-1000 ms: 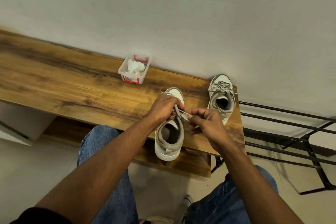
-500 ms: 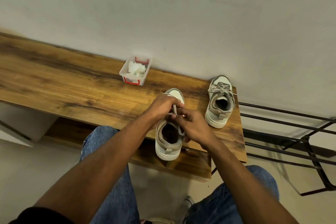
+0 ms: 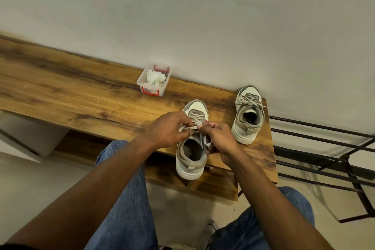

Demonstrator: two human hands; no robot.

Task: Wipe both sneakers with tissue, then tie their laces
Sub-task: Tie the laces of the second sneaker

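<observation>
Wall (image 3: pixel 203 16): plain, pale, behind the furniture.

Tabletop (image 3: pixel 71 91): long wooden plank with dark grain, set against the wall; a lower shelf of the same wood shows beneath its near edge.

Metal rack (image 3: pixel 324 156): black bars, just beside the right end of the tabletop.

Person: 2 bare forearms reaching in from below, blue jeans (image 3: pixel 125 199) on both legs.

Near sneaker (image 3: pixel 191 158): white and grey, toe toward the wall, heel at the near edge of the tabletop, between the 2 hands.

Far sneaker (image 3: pixel 248 115): same make, at the right end of the tabletop near the wall, apart from the first; its laces lie in a bow across the tongue.

Left hand (image 3: pixel 168 130): over the near sneaker's left side, grip closed in a pinch on a loop of the lace (image 3: pixel 187 128).

Right hand (image 3: pixel 220 138): at the sneaker's right side, grip pinching the other part of the same lace, fingertips almost meeting the left hand's.

Clear plastic box (image 3: pixel 161 89): red handles, by the wall, left of both sneakers.

Crumpled tissue (image 3: pixel 155 79): white, inside the box.
</observation>
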